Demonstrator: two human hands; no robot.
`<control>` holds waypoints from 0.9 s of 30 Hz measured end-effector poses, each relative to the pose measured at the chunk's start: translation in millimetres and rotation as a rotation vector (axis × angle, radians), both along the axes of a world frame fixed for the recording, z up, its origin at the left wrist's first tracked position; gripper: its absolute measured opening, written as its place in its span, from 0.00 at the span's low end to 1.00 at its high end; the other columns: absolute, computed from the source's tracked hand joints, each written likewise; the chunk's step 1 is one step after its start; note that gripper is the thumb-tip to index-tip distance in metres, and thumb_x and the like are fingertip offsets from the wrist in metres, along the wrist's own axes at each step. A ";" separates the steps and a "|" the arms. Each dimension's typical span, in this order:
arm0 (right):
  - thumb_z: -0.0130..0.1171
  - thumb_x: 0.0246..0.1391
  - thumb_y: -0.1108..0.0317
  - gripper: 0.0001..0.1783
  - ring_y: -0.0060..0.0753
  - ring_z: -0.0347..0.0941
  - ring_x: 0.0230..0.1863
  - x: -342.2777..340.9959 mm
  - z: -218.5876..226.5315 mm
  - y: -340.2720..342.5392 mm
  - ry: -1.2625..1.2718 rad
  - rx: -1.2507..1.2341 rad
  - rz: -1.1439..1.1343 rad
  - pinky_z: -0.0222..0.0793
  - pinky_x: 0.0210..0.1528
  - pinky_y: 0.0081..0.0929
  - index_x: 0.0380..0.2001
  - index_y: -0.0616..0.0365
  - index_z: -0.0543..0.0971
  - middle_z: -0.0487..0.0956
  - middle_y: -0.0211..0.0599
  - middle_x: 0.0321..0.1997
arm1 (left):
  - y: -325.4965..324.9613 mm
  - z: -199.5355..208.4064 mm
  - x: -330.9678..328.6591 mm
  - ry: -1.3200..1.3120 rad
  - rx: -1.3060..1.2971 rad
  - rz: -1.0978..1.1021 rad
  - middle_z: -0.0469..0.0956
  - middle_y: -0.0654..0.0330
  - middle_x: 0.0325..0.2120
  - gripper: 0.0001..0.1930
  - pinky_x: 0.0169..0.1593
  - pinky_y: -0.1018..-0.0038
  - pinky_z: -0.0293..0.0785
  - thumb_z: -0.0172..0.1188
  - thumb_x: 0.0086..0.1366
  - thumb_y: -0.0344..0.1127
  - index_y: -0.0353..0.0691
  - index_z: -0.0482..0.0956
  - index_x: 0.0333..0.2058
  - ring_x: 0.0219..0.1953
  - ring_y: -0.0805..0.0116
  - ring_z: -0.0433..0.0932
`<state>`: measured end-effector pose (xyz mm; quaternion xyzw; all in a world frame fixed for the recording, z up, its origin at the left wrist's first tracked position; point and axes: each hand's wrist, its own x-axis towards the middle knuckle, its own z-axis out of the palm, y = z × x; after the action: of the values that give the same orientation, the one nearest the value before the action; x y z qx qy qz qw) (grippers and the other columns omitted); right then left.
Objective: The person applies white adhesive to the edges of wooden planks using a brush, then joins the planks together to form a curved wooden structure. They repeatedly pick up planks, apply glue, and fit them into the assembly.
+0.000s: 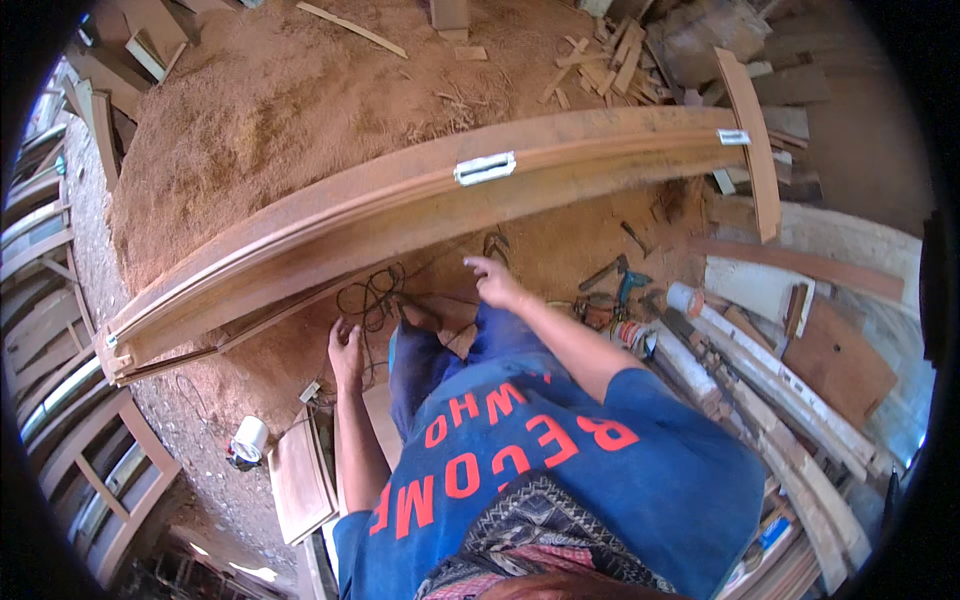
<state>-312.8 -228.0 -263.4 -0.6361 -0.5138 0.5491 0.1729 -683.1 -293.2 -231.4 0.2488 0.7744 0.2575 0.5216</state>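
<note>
In front of me a long wooden beam [340, 205] with a grooved edge lies across the view. It looks like part of a door frame. A pale, slotted rectangular piece [485, 168] sits on its middle. My right hand [494, 282] is on the near side of the beam, fingers stretched toward it, with nothing held. Lower and to the left, my left hand [347, 352] is raised with its fingers loosely bent and apart, also without anything in it. A coiled dark cable [372, 298] lies on the ground between the hands.
Sawdust [250, 130] covers the ground beyond the beam. At right are a hammer [603, 273], a teal power drill [630, 285] and stacked planks [780, 400]. A white bucket [250, 437] stands at lower left, near a wooden frame [100, 485]. Wood offcuts [625, 60] lie at the back.
</note>
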 end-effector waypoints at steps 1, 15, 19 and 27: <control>0.47 0.49 0.84 0.32 0.42 0.77 0.49 5.8 -8.7 5.6 0.044 0.240 0.094 0.73 0.53 0.35 0.57 0.53 0.79 0.78 0.48 0.52 | -1.8 -8.0 8.9 -0.022 -0.002 0.013 0.77 0.49 0.56 0.29 0.56 0.70 0.74 0.61 0.71 0.36 0.32 0.66 0.66 0.54 0.65 0.78; 0.53 0.52 0.81 0.19 0.57 0.65 0.65 118.6 117.3 259.6 -0.292 0.411 0.418 0.61 0.69 0.45 0.44 0.54 0.85 0.72 0.50 0.61 | 193.5 -22.5 140.4 0.846 0.125 0.704 0.56 0.33 0.68 0.46 0.69 0.51 0.62 0.60 0.67 0.50 0.23 0.48 0.70 0.68 0.40 0.62; 0.56 0.50 0.78 0.16 0.56 0.65 0.65 97.2 112.7 251.5 -0.316 0.296 0.476 0.61 0.69 0.45 0.40 0.51 0.86 0.73 0.47 0.62 | 252.6 28.6 138.3 0.582 0.376 0.900 0.52 0.27 0.68 0.47 0.74 0.53 0.51 0.61 0.66 0.46 0.21 0.45 0.70 0.70 0.35 0.56; 0.52 0.51 0.79 0.19 0.55 0.69 0.61 54.9 125.7 269.9 0.019 0.476 0.394 0.62 0.68 0.42 0.45 0.55 0.85 0.76 0.49 0.59 | 278.2 18.7 128.2 0.615 0.157 0.829 0.57 0.29 0.65 0.55 0.70 0.56 0.62 0.64 0.59 0.34 0.27 0.30 0.72 0.63 0.38 0.67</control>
<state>-258.0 41.9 -137.7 -0.4608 -0.7398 0.4420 0.2121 -554.8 -14.9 -212.7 0.0240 0.9037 0.4147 0.1040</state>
